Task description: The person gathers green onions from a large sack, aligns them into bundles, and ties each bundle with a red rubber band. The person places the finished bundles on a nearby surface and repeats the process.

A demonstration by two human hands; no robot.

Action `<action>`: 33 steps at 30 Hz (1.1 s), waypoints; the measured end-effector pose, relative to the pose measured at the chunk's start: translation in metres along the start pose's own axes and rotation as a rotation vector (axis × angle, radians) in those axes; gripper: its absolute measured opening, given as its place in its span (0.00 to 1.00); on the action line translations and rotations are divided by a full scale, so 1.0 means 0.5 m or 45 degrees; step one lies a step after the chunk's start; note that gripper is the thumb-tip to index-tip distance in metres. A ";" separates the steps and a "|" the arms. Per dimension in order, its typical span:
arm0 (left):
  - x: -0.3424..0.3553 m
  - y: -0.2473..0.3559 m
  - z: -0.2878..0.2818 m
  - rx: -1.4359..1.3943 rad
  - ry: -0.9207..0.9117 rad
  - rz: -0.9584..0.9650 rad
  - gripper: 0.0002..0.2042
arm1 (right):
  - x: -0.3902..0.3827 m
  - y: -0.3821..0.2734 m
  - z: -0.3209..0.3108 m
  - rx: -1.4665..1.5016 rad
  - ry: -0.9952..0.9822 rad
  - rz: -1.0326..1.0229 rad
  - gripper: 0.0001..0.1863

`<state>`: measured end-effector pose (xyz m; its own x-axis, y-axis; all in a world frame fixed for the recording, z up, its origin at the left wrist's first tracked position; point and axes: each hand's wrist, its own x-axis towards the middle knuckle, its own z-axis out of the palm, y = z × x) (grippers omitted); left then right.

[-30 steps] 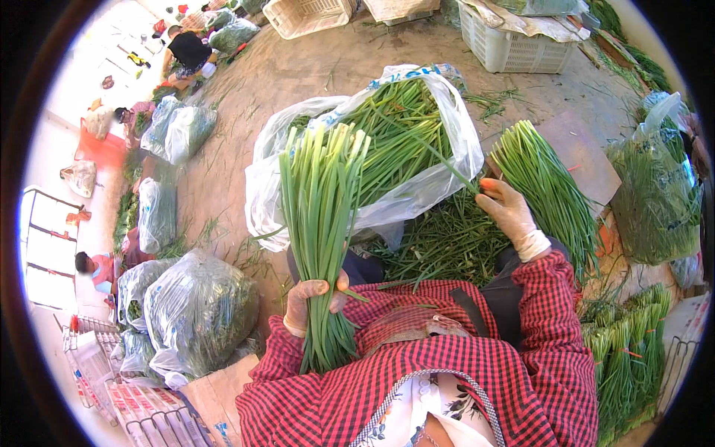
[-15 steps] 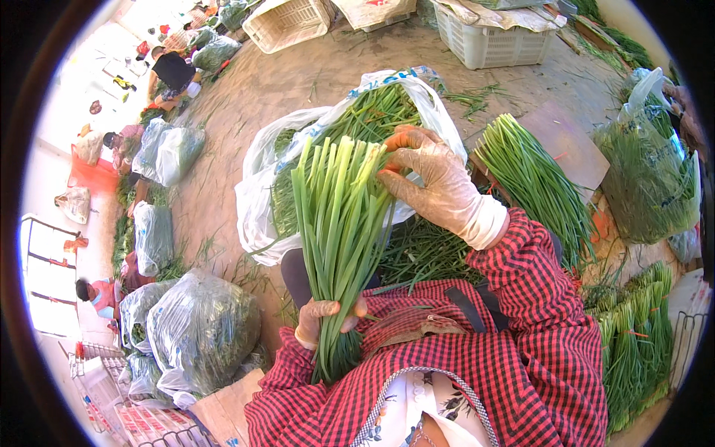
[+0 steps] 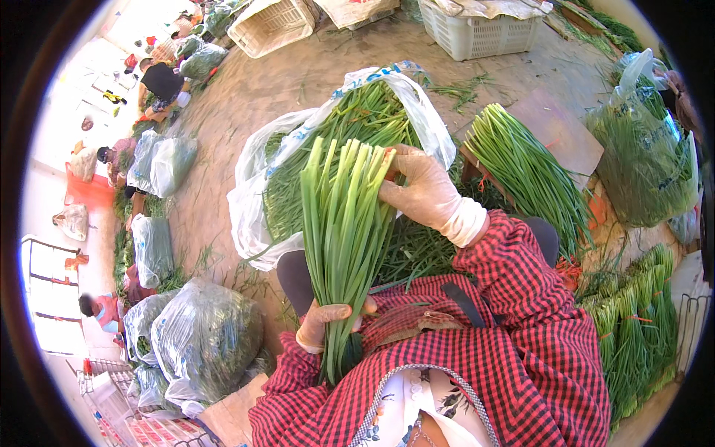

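Blue lettering (image 3: 383, 72), partly legible, on the open plastic bag (image 3: 247, 200)

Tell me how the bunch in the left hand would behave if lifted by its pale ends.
The bunch would likely droop toward its leaf tips, as its long, narrow leaves already curve. The pale ends look stiffer, running fairly straight. Single stalks might slide out: only the left hand's grip gathers it, and no tie shows.

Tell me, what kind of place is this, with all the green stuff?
Probably a place for sorting and packing vegetables: there are tied green bundles, an open plastic bag full of greens, and a white plastic crate.
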<state>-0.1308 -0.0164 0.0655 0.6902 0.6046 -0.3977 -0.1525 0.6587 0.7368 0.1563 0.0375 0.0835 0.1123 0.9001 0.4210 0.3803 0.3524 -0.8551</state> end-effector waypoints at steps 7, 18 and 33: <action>-0.013 0.035 0.027 0.223 0.082 -0.018 0.29 | 0.016 0.036 -0.032 -0.552 0.281 -0.133 0.05; -0.040 0.072 0.007 0.434 0.398 0.257 0.22 | -0.054 0.193 -0.161 -1.024 -0.493 0.597 0.31; 0.220 0.021 0.193 2.040 0.139 0.854 0.50 | -0.074 0.043 -0.065 1.183 0.179 0.705 0.20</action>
<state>0.0116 0.0138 0.0822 0.7485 0.6335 0.1959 0.4714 -0.7161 0.5147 0.1903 0.0034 0.0594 0.1808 0.9770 -0.1127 -0.5907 0.0163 -0.8068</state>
